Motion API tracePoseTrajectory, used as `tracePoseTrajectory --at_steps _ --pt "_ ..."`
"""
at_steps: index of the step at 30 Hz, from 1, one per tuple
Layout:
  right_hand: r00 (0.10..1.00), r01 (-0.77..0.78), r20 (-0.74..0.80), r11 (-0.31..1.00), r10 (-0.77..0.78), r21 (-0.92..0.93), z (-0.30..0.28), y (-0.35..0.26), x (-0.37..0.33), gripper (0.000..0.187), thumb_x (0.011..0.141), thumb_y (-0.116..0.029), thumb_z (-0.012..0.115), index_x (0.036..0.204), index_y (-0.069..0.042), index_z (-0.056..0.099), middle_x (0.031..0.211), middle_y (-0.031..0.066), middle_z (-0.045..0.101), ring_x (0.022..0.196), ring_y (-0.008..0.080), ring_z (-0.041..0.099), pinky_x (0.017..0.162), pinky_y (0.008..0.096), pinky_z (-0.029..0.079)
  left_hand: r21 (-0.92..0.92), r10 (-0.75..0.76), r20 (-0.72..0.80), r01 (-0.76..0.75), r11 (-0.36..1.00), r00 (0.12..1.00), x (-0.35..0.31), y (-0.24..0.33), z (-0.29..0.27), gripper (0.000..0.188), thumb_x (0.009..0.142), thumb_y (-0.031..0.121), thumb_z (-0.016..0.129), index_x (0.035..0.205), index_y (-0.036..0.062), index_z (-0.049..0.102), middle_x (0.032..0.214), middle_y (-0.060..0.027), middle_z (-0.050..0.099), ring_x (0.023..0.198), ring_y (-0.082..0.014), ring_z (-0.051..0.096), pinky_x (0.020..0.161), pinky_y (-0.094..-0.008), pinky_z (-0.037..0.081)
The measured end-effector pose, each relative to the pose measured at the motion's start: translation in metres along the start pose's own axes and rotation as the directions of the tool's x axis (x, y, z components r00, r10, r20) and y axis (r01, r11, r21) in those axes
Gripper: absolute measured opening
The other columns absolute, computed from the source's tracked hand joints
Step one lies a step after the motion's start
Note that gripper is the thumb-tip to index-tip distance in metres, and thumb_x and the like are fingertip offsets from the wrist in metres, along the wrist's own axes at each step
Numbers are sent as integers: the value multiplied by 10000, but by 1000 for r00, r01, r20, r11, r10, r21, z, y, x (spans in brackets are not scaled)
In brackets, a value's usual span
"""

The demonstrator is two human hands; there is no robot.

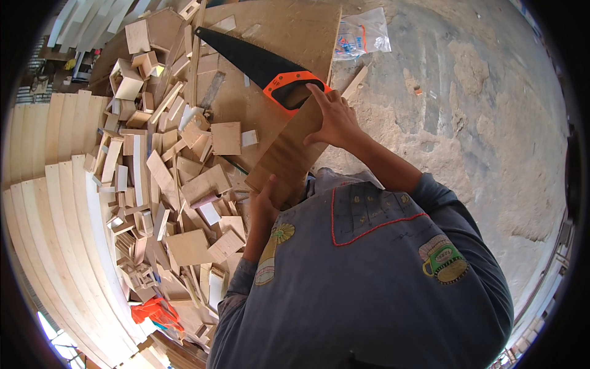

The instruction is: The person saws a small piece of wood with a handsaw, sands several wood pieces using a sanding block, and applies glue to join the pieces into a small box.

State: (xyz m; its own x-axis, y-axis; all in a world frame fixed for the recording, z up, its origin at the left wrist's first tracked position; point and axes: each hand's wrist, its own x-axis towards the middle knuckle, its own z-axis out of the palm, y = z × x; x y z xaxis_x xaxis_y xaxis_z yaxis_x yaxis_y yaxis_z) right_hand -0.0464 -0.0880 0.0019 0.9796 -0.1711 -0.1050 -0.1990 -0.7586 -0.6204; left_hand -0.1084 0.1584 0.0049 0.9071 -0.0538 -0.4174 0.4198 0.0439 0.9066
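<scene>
A brown wooden board [286, 154] lies slantwise in front of my body. My right hand [339, 120] grips its far right end, with the thumb on the top face and the fingers over the end. At the near left end my left hand [264, 208] holds the edge, its thumb on the face; its other fingers are mostly hidden. Just beyond the board, a handsaw [249, 59] with a black blade and orange handle rests on a large plywood sheet [301, 27]. The handle sits right beside my right fingertips, partly covered by the board's end.
A heap of wood offcuts [187, 246] spreads along the left. Long pale planks [74, 234] are stacked beyond it. An orange plastic bag [157, 312] lies at the lower left. A clear plastic bag [365, 37] is on the concrete floor [467, 141] at the far right.
</scene>
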Motion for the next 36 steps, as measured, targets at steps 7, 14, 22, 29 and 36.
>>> tracePoseTrajectory --at_steps 7,14,22,29,36 --pt "984 156 -67 984 -163 -90 11 -11 -2 972 620 -159 838 1458 -270 359 1200 147 482 1146 370 532 889 511 468 -89 -144 -27 141 986 989 3 -17 -7 363 886 140 701 1184 -39 594 1084 -97 667 955 -170 648 810 -296 533" --pt "967 244 -46 865 -250 439 -6 19 30 789 721 -34 747 1430 -130 414 1262 127 582 1194 242 559 965 347 457 -360 -161 62 173 917 985 5 1 -15 465 886 84 661 1300 -42 493 1211 -155 615 1071 -279 637 899 -398 559" --pt "857 -377 502 526 -114 762 -9 21 39 645 781 -31 730 1368 -106 473 1244 47 577 1166 174 541 1011 313 421 -423 -69 131 119 898 989 27 3 -50 496 861 44 658 1320 -29 483 1234 -168 610 1089 -305 637 907 -410 560" --pt "988 104 76 937 -136 332 -1 -3 35 625 729 -85 755 1291 -17 490 969 140 677 942 238 671 846 350 511 -173 63 -68 -74 982 996 35 6 -35 401 863 49 676 1238 -28 555 1143 -133 654 1008 -236 656 857 -355 553" --pt "859 511 -1 859 -512 -8 20 -85 8 461 810 -87 649 1254 -39 532 1083 182 661 844 354 661 670 457 525 -51 355 -251 -379 924 900 39 23 18 217 919 65 595 1085 -69 635 994 -82 685 912 -149 633 781 -289 501"
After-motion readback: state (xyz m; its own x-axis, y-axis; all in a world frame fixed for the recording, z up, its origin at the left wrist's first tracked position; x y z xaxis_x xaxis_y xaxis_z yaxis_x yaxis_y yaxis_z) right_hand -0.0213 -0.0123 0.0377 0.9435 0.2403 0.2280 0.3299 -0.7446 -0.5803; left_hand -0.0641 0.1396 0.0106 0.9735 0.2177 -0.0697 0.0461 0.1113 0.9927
